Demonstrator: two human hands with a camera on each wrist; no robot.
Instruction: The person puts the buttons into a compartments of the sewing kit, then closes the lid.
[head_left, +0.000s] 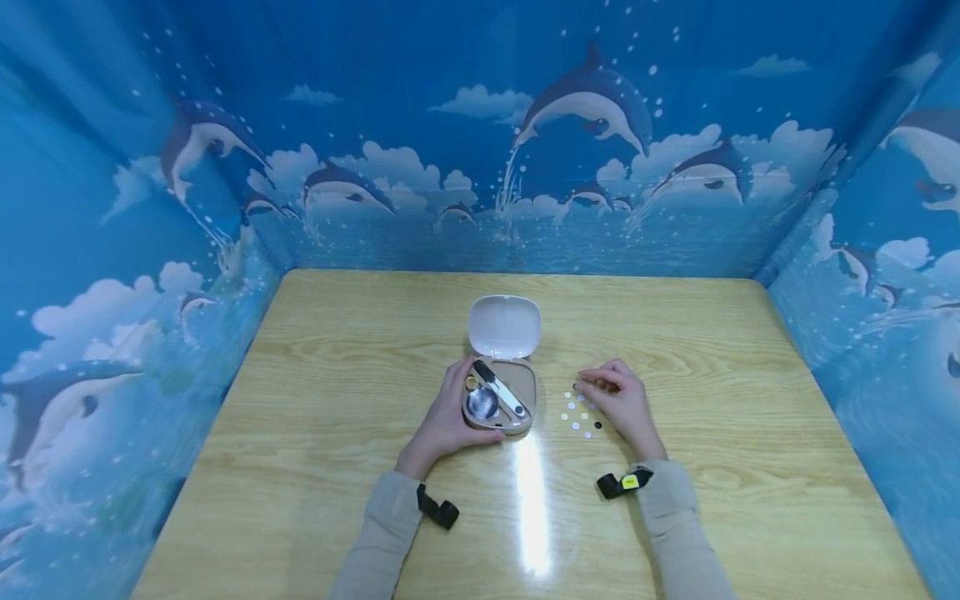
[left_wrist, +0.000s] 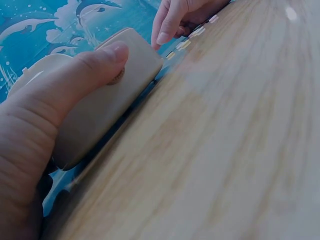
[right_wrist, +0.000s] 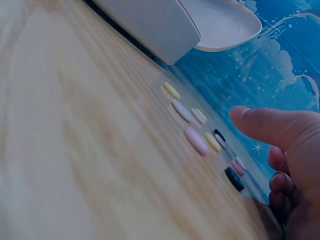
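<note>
A beige case (head_left: 522,375) lies open on the table, its white lid (head_left: 505,325) folded back. My left hand (head_left: 448,421) grips the case from its left side, the thumb (left_wrist: 102,62) along the front wall. Inside are a slim black-and-white tool (head_left: 501,390), a round silvery piece (head_left: 482,403) and a small gold-coloured round piece (head_left: 472,382). To the right of the case, my right hand (head_left: 618,400) reaches over several small buttons, thumb and index fingertips close by a black button (right_wrist: 219,134). Its other fingers are curled in; the index finger is hidden in the right wrist view.
White, pale yellow and pink buttons (right_wrist: 196,140) lie scattered beside the case, with another black button (right_wrist: 234,179) nearer the right hand's wrist. The wooden table (head_left: 360,333) is bordered by blue dolphin-print curtains (head_left: 375,125) at the back and sides.
</note>
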